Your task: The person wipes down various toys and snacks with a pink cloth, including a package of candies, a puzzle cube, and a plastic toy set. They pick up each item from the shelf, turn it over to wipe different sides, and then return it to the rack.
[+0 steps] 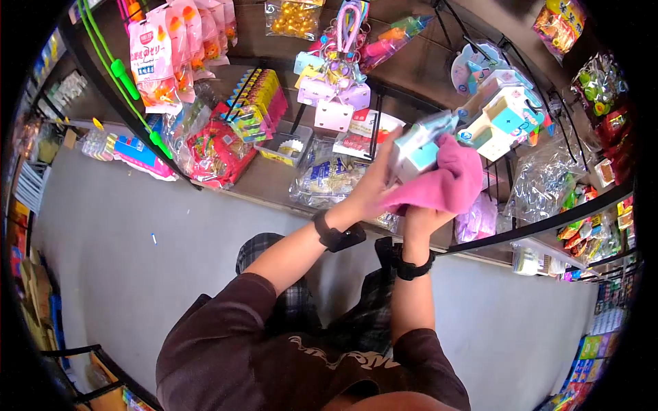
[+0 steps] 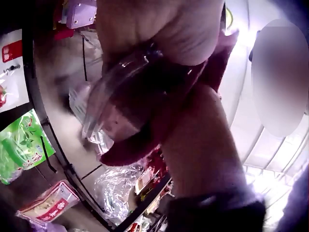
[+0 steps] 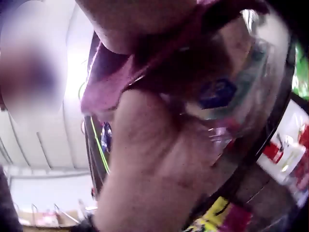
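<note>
My left hand (image 1: 370, 188) grips a clear-wrapped white and light-blue package (image 1: 416, 149) by its near side, held up in front of the hanging goods. A pink cloth (image 1: 449, 179) lies bunched against the package's right and lower side, and my right hand (image 1: 426, 220) holds it from below, fingers mostly covered by the fabric. Shiny clear plastic of the package (image 2: 108, 111) shows in the left wrist view, with the dark-looking cloth (image 2: 128, 151) under it. A blue label marks the package (image 3: 258, 92) in the right wrist view.
Similar white and light-blue packages (image 1: 504, 120) hang just right of the held one. Purple bag-shaped trinkets (image 1: 334, 103) and pink snack bags (image 1: 161, 65) hang from the rack. Bagged goods (image 1: 325, 171) lie on the shelf below. A black rail (image 1: 548, 225) runs along the right front.
</note>
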A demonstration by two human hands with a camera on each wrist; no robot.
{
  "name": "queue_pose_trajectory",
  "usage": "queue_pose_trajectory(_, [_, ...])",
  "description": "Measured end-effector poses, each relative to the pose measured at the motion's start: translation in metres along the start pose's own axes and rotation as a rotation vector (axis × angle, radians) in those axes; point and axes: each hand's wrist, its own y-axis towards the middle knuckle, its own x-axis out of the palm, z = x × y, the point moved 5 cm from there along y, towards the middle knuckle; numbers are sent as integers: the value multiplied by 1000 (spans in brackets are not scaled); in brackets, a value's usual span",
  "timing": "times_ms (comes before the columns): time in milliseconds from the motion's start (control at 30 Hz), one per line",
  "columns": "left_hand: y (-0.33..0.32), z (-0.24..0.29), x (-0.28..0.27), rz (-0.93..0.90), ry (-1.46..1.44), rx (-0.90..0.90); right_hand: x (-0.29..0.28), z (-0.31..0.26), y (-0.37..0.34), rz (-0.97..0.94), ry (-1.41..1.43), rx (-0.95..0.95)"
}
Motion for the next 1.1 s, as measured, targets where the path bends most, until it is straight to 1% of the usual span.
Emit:
queue_pose_trajectory(33, [1, -3, -2, 77, -206, -25, 6, -7, 2, -86, -71, -70])
queue_pose_trajectory(67, [1, -5, -4, 154, -414, -54, 4, -5, -1, -84, -76, -65])
queue_pose_trajectory(100, [1, 7, -8, 132, -321, -21, 2, -1, -6, -124, -170, -85])
queue_pose_trajectory(133, [-2, -8, -11, 162, -343, -64, 2, 4, -12, -165, -261, -109])
queue_pose_trajectory(167, [-5, -20, -12, 164, -406, -104, -1, 18, -21, -177, -156, 32])
queue_pose_trajectory(200, [-6, -20, -15, 164, -469, -143, -5, 24, -31, -174, -158, 33])
queue_pose_trajectory(233, [-7, -20, -18, 159, -468, -140, -5, 30, -40, -234, -173, 36])
queue_pose_trajectory(267, [-6, -21, -22, 199, -573, -117, -4, 41, -50, -292, -187, 34])
queue_pose_trajectory(300, [-5, -21, -26, 238, -679, -93, -11, 70, -72, -285, -130, 78])
queue_pose_trajectory(333, [-4, -12, -27, 234, -678, -87, -6, 62, -69, -280, -129, 72])
queue_pose_trajectory(400, [-4, -5, -28, 347, -691, -329, 9, 34, -60, -350, -346, -112])
queue_pose_trajectory(433, [-5, -8, -26, 337, -735, -314, 13, 22, -54, -546, -478, -232])
queue_pose_trajectory(467, [-4, -9, -26, 331, -732, -306, 17, 14, -44, -538, -477, -239])
queue_pose_trajectory(533, [-2, -7, -27, 290, -762, -239, 19, -2, -23, -303, -425, -252])
queue_pose_trajectory(567, [-3, -12, -30, 206, -635, -244, 18, -5, -17, -295, -424, -260])
queue_pose_trajectory(600, [-3, -11, -30, 201, -633, -236, 18, -8, -11, -308, -430, -292])
queue_pose_trajectory(667, [-2, 0, -27, 126, -420, -86, 19, -10, -3, -312, -435, -338])
queue_pose_trajectory(700, [-1, 0, -24, 76, -350, -103, 19, -6, 0, -308, -331, -244])
queue_pose_trajectory(733, [-3, -1, -24, 138, -384, -113, 21, -1, 4, -301, -223, -159])
queue_pose_trajectory(800, [-6, -5, -30, 58, -340, -179, 22, -7, 3, -284, -232, -245])
queue_pose_trajectory(867, [-10, 2, -32, 73, -409, -129, 35, -18, -1, -515, -322, -389])
queue_pose_trajectory(900, [-14, -13, -36, 51, -401, -63, 37, -16, -5, -496, -318, -407])
queue_pose_trajectory(933, [-17, -20, -42, 83, -418, -205, 44, -6, -12, -537, -212, -331])
queue_pose_trajectory(967, [-15, -17, -47, 179, -561, -215, 48, 1, -11, -573, -102, -261])
queue_pose_trajectory(1000, [-17, -14, -50, 285, -712, -237, 49, -7, -4, -566, -98, -269])
queue_pose_trajectory(1033, [-17, -11, -51, 272, -718, -106, 43, -25, 6, -428, -235, -376])
queue_pose_trajectory(1067, [-18, -12, -51, 273, -711, -105, 39, -37, 11, -288, -370, -474])
queue_pose_trajectory(1100, [-19, -8, -53, 266, -619, -27, 36, -21, 7, -265, -195, -460])
